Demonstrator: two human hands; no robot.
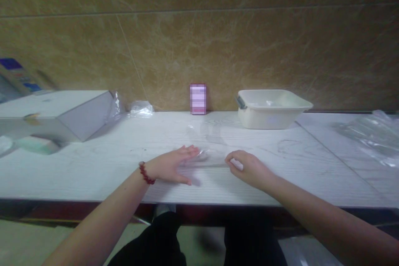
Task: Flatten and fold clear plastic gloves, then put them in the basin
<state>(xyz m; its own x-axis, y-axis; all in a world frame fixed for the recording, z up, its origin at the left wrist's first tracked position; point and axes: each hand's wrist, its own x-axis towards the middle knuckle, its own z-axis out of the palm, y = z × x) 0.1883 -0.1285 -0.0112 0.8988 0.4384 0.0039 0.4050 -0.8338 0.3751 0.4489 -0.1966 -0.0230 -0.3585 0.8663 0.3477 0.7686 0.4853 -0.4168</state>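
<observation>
A clear plastic bag (213,158) lies flat on the white wood-grain table in front of me, its outline faint against the surface. My left hand (174,165), with a dark red bead bracelet (146,173) at the wrist, rests over the bag's left end with fingers stretched and thumb apart. At the bag's right end, thumb and forefinger of my right hand (247,168) are pinched together on its edge.
A cream plastic bin (269,116) stands by the tiled wall at the right. Against the wall leans a small phone-like rectangle (198,99). Clear plastic packaging (374,135) lies far right, more plastic (141,109) at left beside a white box (71,118).
</observation>
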